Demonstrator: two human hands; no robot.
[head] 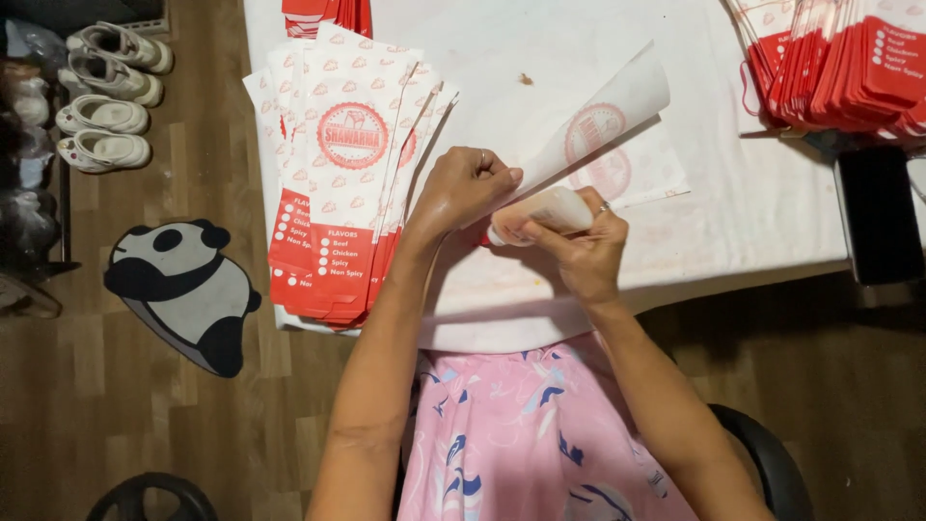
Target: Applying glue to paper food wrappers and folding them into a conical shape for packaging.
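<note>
Left hand pinching folded edge of white paper wrapper, fingers closed tight on it. Right hand gripping glue bottle, nozzle pointing at that edge, just right of fanned pouch stack. Risks, as judged: squeezing too hard, glue dripping onto tabletop; fold slipping open; seam drying crooked; sticky fingers smearing print.

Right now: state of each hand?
Left hand: closed, pinching the folded edge of the paper sheet.
Right hand: closed around a white glue bottle.
</note>
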